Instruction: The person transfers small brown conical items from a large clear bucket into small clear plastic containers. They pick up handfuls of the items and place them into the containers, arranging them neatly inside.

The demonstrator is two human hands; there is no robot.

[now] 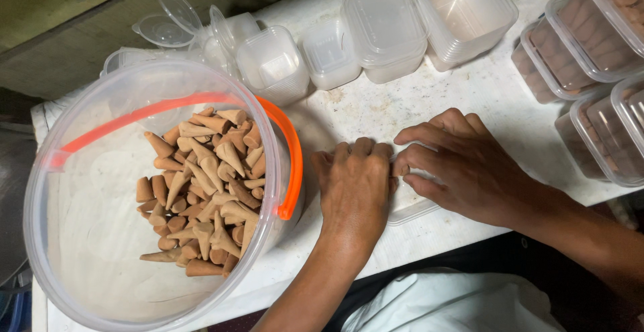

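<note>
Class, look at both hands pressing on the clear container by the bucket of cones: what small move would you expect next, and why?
Probably lifting both hands off. The left hand and right hand lie flat over a clear container whose edge shows beneath them, as if pressing its lid; filled, closed boxes are stacked to the right, and loose cones wait in the bucket.

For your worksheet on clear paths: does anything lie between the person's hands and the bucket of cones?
Nothing visible does. The left hand and right hand press on a clear box on the white table. The bucket of cones stands right beside the left hand, its orange handle on the near side, with only bare table between.
</note>
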